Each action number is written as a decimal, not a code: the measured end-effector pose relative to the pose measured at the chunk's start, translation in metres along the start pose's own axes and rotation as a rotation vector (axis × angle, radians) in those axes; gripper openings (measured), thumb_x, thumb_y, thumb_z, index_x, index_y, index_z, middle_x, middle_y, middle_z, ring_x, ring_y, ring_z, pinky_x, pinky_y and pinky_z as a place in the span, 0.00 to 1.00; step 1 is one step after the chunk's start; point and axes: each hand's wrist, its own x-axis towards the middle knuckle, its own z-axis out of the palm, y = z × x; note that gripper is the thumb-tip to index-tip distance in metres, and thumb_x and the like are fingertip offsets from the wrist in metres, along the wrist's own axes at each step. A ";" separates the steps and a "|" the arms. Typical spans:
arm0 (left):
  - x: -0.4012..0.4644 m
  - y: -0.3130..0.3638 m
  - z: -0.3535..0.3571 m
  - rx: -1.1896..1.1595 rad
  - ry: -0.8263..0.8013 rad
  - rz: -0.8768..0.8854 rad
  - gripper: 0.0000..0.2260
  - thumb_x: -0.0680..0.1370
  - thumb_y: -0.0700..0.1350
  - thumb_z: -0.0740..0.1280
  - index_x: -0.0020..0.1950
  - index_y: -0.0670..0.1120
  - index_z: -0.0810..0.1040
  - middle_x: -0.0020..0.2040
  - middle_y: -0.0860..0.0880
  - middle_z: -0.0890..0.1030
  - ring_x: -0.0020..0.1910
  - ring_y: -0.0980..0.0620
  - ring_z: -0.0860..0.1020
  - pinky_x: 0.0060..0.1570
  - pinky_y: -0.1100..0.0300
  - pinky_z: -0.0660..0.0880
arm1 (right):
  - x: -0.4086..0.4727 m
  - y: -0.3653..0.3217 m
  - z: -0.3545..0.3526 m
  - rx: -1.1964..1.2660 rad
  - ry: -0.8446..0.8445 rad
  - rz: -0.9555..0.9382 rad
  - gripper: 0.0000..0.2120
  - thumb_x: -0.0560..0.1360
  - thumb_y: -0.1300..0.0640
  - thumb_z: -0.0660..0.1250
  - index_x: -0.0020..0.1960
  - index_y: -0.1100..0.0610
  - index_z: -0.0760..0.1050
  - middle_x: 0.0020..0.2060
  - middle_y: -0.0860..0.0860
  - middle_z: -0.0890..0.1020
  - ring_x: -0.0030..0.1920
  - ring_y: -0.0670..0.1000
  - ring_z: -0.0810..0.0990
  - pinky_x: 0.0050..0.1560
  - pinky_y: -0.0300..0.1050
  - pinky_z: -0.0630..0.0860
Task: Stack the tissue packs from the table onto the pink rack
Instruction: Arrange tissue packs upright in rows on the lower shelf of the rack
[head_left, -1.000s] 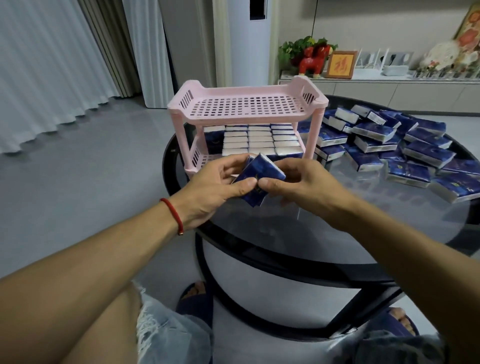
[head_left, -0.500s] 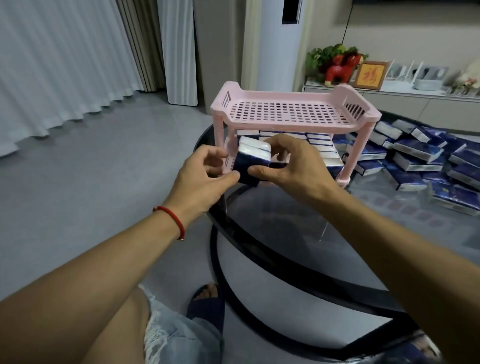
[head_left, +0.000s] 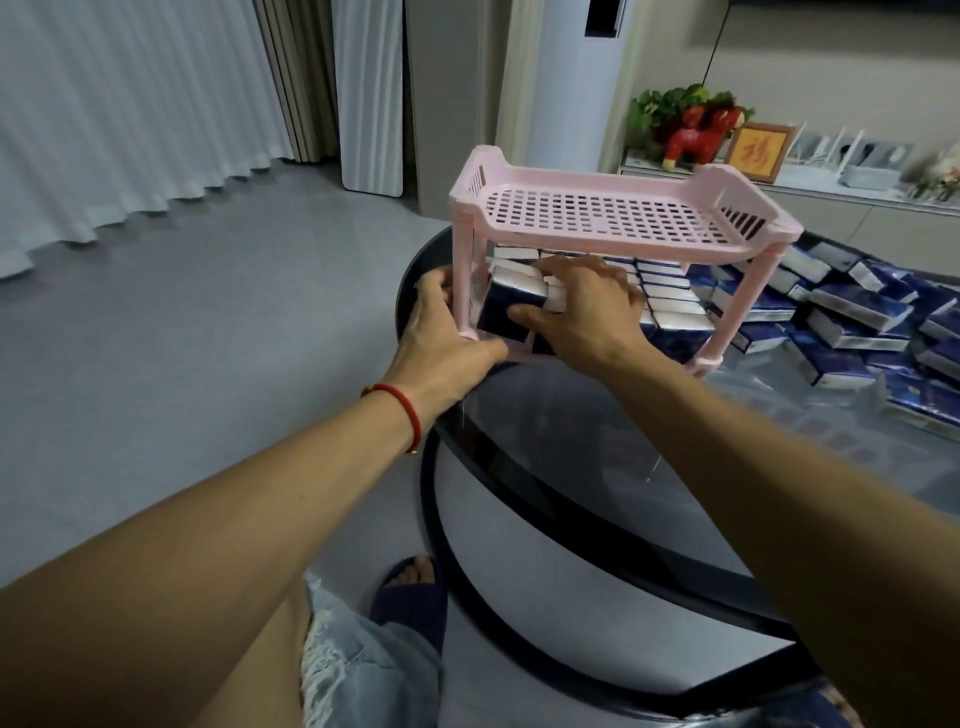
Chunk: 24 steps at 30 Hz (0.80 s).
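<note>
left hand (head_left: 444, 332): fingers curled | right hand (head_left: 584, 306): thumb-finger grip

Pink perforated rack (head_left: 597, 218), navy-and-white tissue packs (head_left: 852, 312), black-rimmed table (head_left: 519, 467), red wrist cord (head_left: 402, 402).

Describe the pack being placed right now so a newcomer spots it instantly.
Find the pink rack on the glass table; look at its lower shelf's left end. The tissue pack there is the only one gripped by the right hand.
</note>
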 end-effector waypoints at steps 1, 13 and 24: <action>0.001 -0.001 0.000 0.009 -0.003 0.000 0.39 0.71 0.41 0.77 0.76 0.53 0.60 0.64 0.53 0.73 0.61 0.51 0.75 0.63 0.53 0.76 | 0.002 -0.002 0.000 -0.033 -0.033 0.011 0.28 0.72 0.35 0.71 0.69 0.42 0.73 0.69 0.53 0.74 0.70 0.61 0.69 0.69 0.59 0.63; 0.010 -0.007 0.002 0.027 0.030 0.024 0.36 0.71 0.42 0.78 0.73 0.51 0.62 0.62 0.51 0.74 0.57 0.50 0.77 0.48 0.63 0.73 | 0.026 -0.006 -0.002 -0.213 -0.157 0.046 0.33 0.70 0.32 0.70 0.73 0.39 0.67 0.77 0.51 0.64 0.77 0.61 0.58 0.74 0.64 0.56; 0.012 -0.008 0.004 0.048 0.015 0.041 0.37 0.70 0.41 0.78 0.73 0.50 0.63 0.63 0.51 0.73 0.59 0.48 0.76 0.52 0.59 0.76 | 0.047 0.006 -0.016 -0.146 -0.334 -0.027 0.32 0.69 0.32 0.72 0.69 0.39 0.70 0.76 0.50 0.65 0.75 0.59 0.62 0.75 0.63 0.58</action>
